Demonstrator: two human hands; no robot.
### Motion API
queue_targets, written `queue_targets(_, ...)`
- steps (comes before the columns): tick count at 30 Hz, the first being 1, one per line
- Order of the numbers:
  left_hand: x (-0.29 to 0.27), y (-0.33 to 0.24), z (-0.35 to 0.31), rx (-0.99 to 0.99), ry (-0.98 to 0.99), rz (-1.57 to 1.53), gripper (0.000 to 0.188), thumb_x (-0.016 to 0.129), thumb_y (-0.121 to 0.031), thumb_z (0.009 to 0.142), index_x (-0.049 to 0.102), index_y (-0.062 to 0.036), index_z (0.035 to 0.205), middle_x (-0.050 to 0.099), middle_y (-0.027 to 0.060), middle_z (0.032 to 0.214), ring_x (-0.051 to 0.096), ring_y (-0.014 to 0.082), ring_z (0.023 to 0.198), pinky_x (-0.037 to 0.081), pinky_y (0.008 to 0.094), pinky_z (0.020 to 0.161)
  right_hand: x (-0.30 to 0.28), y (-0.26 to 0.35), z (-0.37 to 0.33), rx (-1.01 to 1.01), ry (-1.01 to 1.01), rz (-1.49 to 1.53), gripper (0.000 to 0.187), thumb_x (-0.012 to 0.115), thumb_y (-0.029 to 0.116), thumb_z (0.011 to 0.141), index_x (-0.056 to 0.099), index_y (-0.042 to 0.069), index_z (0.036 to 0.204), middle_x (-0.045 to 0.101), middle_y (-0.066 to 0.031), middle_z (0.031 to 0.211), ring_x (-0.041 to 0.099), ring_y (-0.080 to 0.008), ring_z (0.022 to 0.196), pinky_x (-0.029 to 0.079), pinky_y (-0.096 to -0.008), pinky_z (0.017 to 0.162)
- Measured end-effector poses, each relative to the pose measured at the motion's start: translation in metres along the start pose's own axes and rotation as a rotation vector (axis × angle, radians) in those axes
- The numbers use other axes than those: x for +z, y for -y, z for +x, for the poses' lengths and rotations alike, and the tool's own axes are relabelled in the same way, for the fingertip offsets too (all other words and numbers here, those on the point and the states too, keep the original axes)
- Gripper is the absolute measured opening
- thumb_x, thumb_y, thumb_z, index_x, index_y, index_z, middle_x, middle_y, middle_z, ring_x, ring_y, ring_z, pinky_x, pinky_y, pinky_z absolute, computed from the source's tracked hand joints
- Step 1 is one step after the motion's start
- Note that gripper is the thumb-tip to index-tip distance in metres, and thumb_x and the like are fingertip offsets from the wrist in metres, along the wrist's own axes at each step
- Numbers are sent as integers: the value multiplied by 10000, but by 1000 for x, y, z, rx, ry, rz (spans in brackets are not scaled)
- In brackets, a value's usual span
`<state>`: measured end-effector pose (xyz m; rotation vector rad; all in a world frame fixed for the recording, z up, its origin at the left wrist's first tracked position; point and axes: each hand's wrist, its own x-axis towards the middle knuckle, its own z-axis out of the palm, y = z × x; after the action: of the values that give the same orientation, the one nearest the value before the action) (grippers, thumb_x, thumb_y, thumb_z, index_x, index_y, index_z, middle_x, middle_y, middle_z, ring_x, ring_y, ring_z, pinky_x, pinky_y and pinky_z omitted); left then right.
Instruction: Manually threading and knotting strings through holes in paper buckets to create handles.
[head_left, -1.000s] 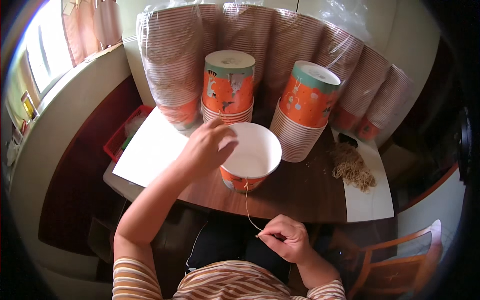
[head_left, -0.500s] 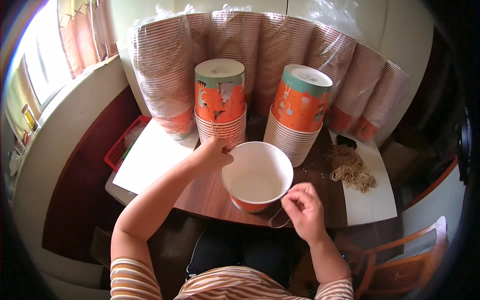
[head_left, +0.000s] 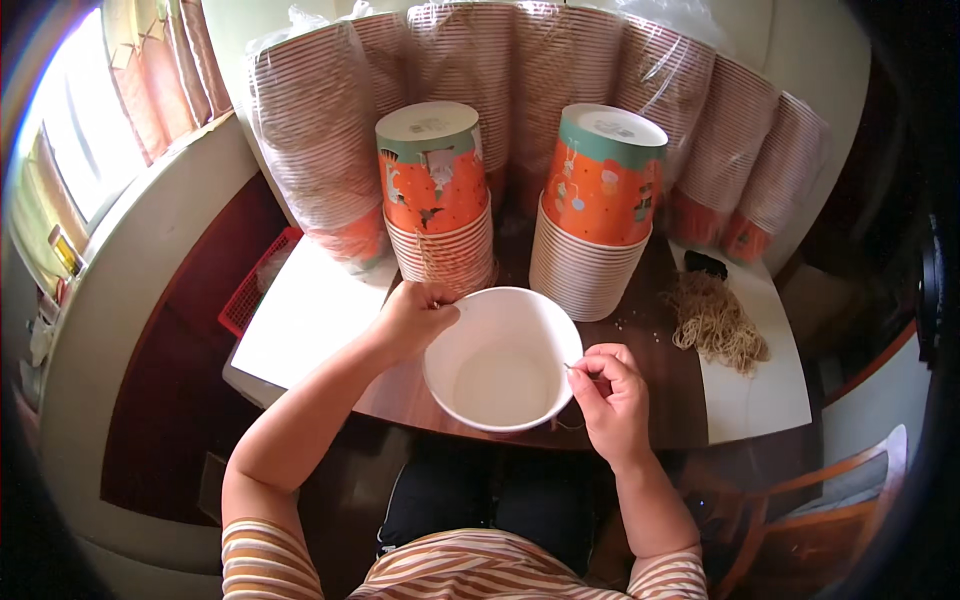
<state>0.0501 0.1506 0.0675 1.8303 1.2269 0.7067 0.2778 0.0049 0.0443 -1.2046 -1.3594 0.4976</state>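
Note:
An open paper bucket (head_left: 500, 385), white inside, is at the front of the brown table, its mouth tilted toward me. My left hand (head_left: 412, 322) is closed at the bucket's far left rim, thumb against the edge; its fingertips are partly hidden. At the right rim my right hand (head_left: 612, 395) pinches a thin string (head_left: 569, 366), with a bit of it showing below the hand. Behind stand two stacks of upside-down paper buckets, a left stack (head_left: 430, 190) and a right stack (head_left: 605, 195), orange and green with cartoon pictures.
Tall plastic-wrapped bucket stacks (head_left: 462, 75) line the wall. A bundle of tan strings (head_left: 722, 325) lies at the right, across the table and a white board (head_left: 755, 400). A red basket (head_left: 255, 285) is at the left, a wooden chair (head_left: 830, 500) at the lower right.
The bucket has tipped toward me, hiding its orange side. My right hand has risen slightly along the rim, and the loop of string below it shows less. The view has shifted a little.

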Motion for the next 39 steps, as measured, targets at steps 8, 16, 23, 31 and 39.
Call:
queue_targets(8,5,-25,2,132,-20,214,188,620,-142,745,663,40,761,604,90,589,561,122,543,465,301,526,-1,0,-2,-64,-20,-49,65,649,46,821,614,-5,840,557,-88,924,574,-140,738,493,-242,617)
queue_targets(16,8,-41,2,16,28,462,399,652,-348,821,649,41,734,577,125,566,561,164,525,467,348,527,-8,-1,12,32,44,-15,53,632,20,831,614,-25,852,576,-52,931,560,-85,742,471,-219,646)
queue_targets(23,-4,-17,-36,-95,246,-219,271,457,-173,949,630,33,977,617,56,724,565,102,572,462,237,514,-30,28,49,-234,118,-330,81,673,76,775,656,40,846,590,-108,884,620,-235,784,496,-314,672)
queue_targets(31,-8,-14,-58,-83,219,-245,207,508,-102,909,632,38,997,637,41,746,589,82,618,481,218,565,35,43,51,-324,533,-378,106,641,129,788,655,24,794,579,-99,784,589,-254,687,470,-352,628)
queue_targets(39,-12,-8,-60,-43,252,-213,204,545,-105,895,649,22,1016,633,21,741,578,70,631,477,217,577,58,35,51,-159,559,-419,77,625,106,777,647,38,749,568,-105,785,579,-263,684,455,-369,622)
